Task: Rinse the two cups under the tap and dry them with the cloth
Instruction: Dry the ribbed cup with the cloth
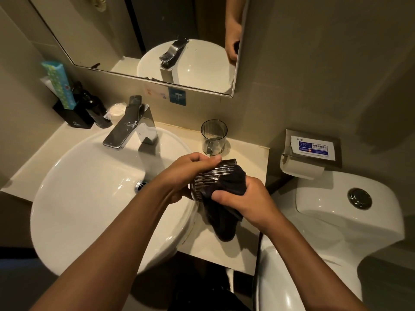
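Observation:
My left hand (190, 163) grips a ribbed glass cup (212, 176) that lies on its side above the counter, just right of the basin. A dark cloth (224, 198) is pressed against this cup, and my right hand (243, 198) holds the cloth bunched; its loose end hangs down to the counter. The second cup (213, 136), clear and ribbed, stands upright on the counter behind, near the wall. A chrome tap (131, 125) stands at the back of the white basin (85, 198); no water runs from it.
A black holder with a green packet (67, 102), a dark bottle (96, 108) and a wrapped soap (115, 111) sit at the back left. A toilet (336, 221) stands to the right, with a paper-roll holder (307, 153) on the wall. A mirror (157, 41) hangs above.

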